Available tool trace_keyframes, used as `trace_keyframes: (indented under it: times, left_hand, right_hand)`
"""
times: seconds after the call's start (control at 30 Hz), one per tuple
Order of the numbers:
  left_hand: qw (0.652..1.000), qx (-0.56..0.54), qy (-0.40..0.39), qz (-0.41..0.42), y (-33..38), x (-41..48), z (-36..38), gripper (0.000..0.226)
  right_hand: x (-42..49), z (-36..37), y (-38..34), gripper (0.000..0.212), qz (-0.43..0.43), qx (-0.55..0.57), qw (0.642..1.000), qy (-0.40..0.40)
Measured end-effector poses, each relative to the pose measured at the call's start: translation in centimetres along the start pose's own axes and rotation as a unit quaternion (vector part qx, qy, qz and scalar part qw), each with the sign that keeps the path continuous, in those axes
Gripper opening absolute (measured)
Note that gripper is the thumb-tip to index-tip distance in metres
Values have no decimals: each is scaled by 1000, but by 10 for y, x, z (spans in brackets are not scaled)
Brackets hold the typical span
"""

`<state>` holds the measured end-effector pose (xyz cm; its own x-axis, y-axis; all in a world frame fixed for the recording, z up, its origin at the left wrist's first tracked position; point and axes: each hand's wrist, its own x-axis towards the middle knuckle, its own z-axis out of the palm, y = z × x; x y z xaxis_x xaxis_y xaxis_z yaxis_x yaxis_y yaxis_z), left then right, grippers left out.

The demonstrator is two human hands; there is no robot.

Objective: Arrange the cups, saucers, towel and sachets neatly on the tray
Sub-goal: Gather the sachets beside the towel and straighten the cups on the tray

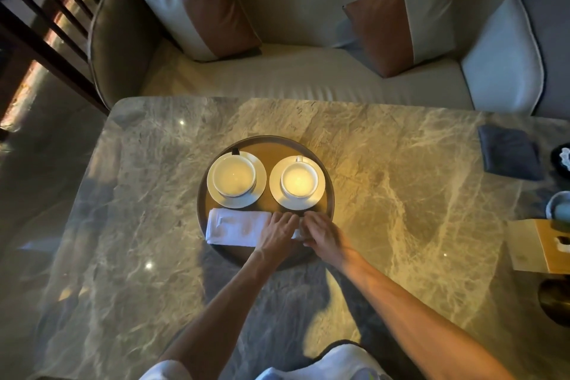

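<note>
A round dark tray (271,141) sits mid-table. On its far half stand two white cups on white saucers, the left cup (233,175) with its saucer (260,177), and the right cup (299,179) with its saucer (275,182). A folded white towel (234,227) lies across the tray's near side. My left hand (279,230) rests flat on the towel's right end. My right hand (322,233) is beside it, fingertips pinching at a small white piece (297,235) between the hands. No sachets are clearly visible; the hands hide that spot.
The marble table (401,194) fronts a cream sofa (308,71) with two brown-and-white cushions. At the right edge lie a dark folded cloth (509,153), a small bowl (558,205), a tan box (543,245) and a dark round object (555,299).
</note>
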<state>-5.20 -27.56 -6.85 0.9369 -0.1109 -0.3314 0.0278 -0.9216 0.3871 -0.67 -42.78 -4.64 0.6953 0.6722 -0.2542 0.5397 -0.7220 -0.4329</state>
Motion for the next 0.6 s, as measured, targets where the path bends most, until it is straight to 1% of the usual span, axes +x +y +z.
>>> trace_keyframes:
  times: [0.07, 0.17, 0.33, 0.37, 0.47, 0.53, 0.6]
  left_hand:
    - [1000, 9, 2, 10, -2, -1, 1, 44]
    - [999, 31, 12, 18, -3, -1, 1, 36]
    - [998, 57, 23, 28, -2, -4, 1, 36]
    - [998, 59, 23, 29, -2, -4, 2, 37]
    - [997, 63, 24, 24, -1, -7, 4, 41]
    - [998, 61, 21, 24, 1, -9, 4, 44]
    - [998, 52, 23, 24, 1, -11, 3, 47]
  right_hand:
    - [0, -1, -1, 39, -20, -21, 999, -15]
    - [1, -3, -3, 34, -32, -62, 997, -16]
    - [-1, -4, -8, 43, -51, -128, 990, 43]
    - [-2, -3, -8, 45, -49, -125, 990, 51]
    - [-3, -2, -6, 47, -39, -89, 994, 40]
    - [-3, 1, -3, 43, -38, -82, 996, 21]
    - [-2, 7, 1, 45, -16, -70, 997, -4]
